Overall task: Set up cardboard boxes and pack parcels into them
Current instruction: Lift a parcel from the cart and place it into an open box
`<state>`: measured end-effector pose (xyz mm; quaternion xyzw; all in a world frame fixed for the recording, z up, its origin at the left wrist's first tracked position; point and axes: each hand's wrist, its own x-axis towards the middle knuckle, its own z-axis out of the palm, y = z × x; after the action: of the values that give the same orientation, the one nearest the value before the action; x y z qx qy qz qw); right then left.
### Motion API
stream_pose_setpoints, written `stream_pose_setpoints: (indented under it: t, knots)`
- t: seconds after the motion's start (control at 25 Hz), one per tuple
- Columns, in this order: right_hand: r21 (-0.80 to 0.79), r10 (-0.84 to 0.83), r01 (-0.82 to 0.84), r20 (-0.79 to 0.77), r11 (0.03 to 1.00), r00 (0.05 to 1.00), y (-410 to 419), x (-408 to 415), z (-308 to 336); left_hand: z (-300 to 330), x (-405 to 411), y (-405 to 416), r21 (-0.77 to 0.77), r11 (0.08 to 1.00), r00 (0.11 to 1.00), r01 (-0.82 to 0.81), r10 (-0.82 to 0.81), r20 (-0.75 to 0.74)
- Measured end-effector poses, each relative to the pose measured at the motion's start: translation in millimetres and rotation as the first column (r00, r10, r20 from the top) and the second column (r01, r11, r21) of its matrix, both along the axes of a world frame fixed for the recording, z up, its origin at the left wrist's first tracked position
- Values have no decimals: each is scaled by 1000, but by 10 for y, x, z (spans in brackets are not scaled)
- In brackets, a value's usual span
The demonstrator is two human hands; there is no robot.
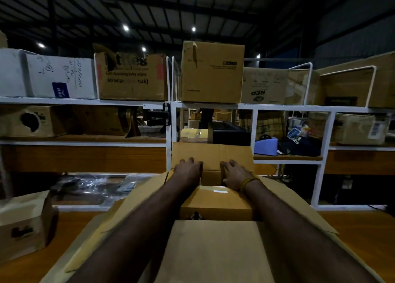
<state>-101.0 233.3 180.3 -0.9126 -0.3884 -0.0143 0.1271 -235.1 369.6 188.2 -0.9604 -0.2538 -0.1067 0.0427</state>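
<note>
An open cardboard box (215, 250) stands on the wooden table right in front of me, its flaps spread outward. Inside it lies a brown parcel (215, 203) with a white label on top. The far flap (211, 152) stands upright at the back of the box. My left hand (189, 170) and my right hand (235, 173) both rest at the base of that far flap, fingers spread and fairly straight against the cardboard. Both forearms reach across the box over the parcel. The near flap covers the front of the opening.
A smaller brown box (23, 225) sits on the table at the left. Clear plastic wrap (85, 186) lies behind it. White metal shelving (171, 105) behind the table carries several cartons, a black device (228, 134), a blue tape dispenser (266, 147) and a dark bag (299, 145).
</note>
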Motion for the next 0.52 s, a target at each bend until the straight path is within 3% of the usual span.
stream_pose_setpoints:
  t: [0.24, 0.52]
  knots:
    - [-111, 17, -18, -10, 994, 1000, 83, 94, -17, -81, 40, 74, 81, 997, 995, -5, 13, -99]
    - [-108, -3, -1, -34, 994, 999, 122, 122, -93, -180, 89, 202, 19, 1000, 999, 2, -1, -52]
